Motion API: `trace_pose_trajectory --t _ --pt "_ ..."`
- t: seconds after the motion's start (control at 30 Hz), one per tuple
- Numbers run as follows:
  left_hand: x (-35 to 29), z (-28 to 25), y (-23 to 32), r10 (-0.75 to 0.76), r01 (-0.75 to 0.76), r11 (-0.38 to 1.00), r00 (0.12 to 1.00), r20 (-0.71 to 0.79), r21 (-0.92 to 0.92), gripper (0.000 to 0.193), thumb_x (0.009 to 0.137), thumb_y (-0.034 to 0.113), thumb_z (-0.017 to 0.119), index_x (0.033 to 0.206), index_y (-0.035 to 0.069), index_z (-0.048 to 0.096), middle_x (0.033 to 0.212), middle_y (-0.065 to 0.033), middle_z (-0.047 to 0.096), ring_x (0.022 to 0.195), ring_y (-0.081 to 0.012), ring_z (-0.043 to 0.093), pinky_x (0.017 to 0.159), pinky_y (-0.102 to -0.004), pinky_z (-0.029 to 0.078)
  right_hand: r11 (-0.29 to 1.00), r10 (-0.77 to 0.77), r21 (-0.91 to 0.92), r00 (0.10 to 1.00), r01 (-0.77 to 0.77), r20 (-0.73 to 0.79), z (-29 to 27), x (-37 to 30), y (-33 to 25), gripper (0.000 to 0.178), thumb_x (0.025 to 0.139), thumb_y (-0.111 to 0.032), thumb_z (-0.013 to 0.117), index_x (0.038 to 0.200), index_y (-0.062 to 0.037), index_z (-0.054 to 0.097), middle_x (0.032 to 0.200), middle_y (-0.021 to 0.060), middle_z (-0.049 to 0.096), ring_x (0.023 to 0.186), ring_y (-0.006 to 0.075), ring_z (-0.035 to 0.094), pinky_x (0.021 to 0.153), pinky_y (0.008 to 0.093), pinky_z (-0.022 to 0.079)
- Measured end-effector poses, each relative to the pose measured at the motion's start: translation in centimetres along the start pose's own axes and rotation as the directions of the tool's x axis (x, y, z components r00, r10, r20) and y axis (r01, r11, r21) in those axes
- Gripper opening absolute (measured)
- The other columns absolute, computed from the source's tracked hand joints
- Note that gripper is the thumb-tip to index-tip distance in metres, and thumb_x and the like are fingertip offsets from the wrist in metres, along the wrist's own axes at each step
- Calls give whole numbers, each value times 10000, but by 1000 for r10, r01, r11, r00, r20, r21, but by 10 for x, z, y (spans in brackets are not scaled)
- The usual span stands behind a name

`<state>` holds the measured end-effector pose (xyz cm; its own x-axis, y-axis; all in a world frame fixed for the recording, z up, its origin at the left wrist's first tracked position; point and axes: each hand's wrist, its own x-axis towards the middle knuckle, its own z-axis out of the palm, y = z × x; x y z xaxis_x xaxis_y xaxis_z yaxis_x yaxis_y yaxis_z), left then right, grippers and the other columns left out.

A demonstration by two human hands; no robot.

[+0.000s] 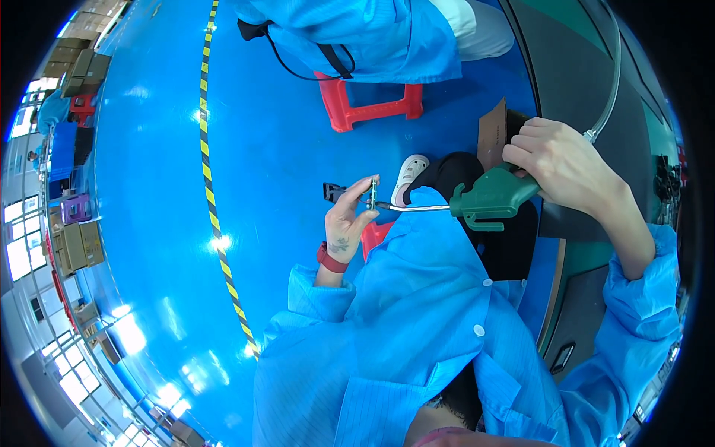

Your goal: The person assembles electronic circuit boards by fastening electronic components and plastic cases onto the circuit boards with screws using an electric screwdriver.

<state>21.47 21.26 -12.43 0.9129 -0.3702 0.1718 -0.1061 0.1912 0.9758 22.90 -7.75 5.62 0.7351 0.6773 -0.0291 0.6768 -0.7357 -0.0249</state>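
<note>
My left hand (345, 222) pinches a small green circuit board (373, 195) on edge between thumb and fingers. A black plastic piece (332, 193) sticks out on the far side of that hand; whether it joins the board I cannot tell. In my right hand (557, 159) is a green air blow gun (491, 198), its handle wrapped by closed fingers. From its front a thin metal nozzle (421, 208) points left, with the dark tip right beside the board. A clear hose (612, 97) meets the gun by my right wrist.
A dark workbench (570, 74) runs along the right, with an open cardboard box (491, 134) at its edge. Ahead, a person in a blue coat (387, 37) is by a red stool (372, 112). Yellow-black tape (209, 186) crosses the blue floor; cartons (78, 246) stand far left.
</note>
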Motion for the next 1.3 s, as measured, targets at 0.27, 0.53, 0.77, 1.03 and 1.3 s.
trace_pose_trajectory --t 0.27,0.53,0.77,1.03,1.3 --pt "-7 -1 -3 -54 52 997 998 -30 -65 496 690 21 648 1155 23 475 1188 -161 482 1085 -273 469 971 -362 339 1000 13 -3 1000 -13 10 1 -2 2 162 595 -38 638 640 -54 483 631 58 511 624 200 477 675 286 420" --pt "-4 -2 1 -50 43 989 997 -50 -141 483 747 13 594 1199 32 422 1210 -163 457 1105 -275 455 963 -368 349 1000 0 5 1000 0 25 -1 -1 2 166 600 -37 635 679 -45 489 678 67 518 655 210 488 701 297 426" --pt "2 -1 4 -190 10 697 967 -171 -717 458 834 106 529 1251 69 342 1264 -156 394 1136 -291 428 967 -392 354 1000 -9 0 1000 9 -13 5 -3 1 158 640 -23 625 750 -29 510 777 75 552 761 213 543 798 304 446" --pt "9 12 10 -206 19 553 972 -115 -833 463 844 196 520 1259 112 332 1286 -143 366 1147 -307 415 978 -418 346 999 -29 19 998 30 -58 5 1 2 203 632 -8 626 793 -24 502 815 80 547 807 221 548 877 320 424" --pt "13 12 14 -162 35 526 985 -60 -850 474 858 220 490 1283 146 294 1285 -143 369 1154 -300 409 986 -421 335 1000 -4 20 1000 4 -17 5 -5 4 317 562 -11 654 822 -23 473 854 87 530 862 249 535 970 368 373"
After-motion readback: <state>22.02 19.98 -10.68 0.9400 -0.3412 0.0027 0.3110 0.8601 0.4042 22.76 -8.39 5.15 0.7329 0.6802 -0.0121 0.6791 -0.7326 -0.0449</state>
